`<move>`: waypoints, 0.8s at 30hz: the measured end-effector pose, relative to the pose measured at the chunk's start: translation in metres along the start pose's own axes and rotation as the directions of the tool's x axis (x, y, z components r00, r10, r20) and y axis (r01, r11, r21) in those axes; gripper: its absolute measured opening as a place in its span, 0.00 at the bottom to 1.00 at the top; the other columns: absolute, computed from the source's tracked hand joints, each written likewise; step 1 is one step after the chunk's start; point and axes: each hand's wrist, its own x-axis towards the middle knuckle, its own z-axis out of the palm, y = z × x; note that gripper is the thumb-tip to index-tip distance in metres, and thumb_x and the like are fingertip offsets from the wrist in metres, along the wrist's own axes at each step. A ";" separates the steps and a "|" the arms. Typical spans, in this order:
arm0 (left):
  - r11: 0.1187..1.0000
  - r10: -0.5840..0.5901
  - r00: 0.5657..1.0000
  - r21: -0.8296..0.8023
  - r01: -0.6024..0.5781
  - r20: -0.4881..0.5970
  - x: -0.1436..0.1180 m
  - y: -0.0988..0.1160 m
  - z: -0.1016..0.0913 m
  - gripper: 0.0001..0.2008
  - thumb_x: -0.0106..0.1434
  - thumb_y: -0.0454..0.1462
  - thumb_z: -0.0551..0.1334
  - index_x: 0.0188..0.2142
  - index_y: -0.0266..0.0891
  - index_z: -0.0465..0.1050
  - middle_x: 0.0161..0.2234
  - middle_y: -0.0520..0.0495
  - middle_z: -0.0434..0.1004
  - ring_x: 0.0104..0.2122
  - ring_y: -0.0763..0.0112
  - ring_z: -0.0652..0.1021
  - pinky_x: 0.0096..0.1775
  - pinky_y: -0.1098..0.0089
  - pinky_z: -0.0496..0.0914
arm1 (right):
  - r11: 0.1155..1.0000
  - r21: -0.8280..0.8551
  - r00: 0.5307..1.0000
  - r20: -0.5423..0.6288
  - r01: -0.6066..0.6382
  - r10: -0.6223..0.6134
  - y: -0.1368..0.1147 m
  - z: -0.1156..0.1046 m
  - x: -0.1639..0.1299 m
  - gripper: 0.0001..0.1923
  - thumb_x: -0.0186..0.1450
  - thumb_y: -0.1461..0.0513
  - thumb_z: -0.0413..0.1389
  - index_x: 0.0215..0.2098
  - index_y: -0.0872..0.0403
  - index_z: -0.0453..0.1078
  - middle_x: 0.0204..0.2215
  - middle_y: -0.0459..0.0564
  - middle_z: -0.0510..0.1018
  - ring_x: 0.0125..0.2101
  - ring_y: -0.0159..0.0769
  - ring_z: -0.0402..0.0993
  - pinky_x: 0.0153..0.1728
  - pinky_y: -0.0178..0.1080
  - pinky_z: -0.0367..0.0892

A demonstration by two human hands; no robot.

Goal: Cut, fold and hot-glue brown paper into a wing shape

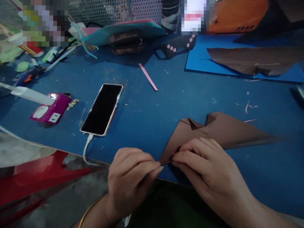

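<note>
As the left hand (135, 174) and right hand (206, 166) pinch the brown paper (225, 129) along its near edge, apparently creasing it, even pressure seems called for next

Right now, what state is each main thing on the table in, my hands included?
Left hand: pinching the brown paper's near corner
Right hand: pinching its near edge
Brown paper: creased, held in both hands
Phone: face up, screen dark
Cable: plugged into the phone
Purple socket: light glowing
Pink strip: lying loose
Blue sheet: partly covered
Other brown sheet: resting on the blue sheet
</note>
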 end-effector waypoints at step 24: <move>0.974 -0.225 0.957 0.081 0.214 0.181 0.022 0.011 0.001 0.11 0.64 0.29 0.58 0.26 0.39 0.64 0.30 0.51 0.66 0.33 0.68 0.67 0.35 0.63 0.58 | 0.981 0.000 0.981 0.017 -0.194 0.194 -0.012 0.012 0.009 0.09 0.66 0.68 0.52 0.28 0.53 0.64 0.29 0.46 0.69 0.31 0.37 0.62 0.34 0.42 0.51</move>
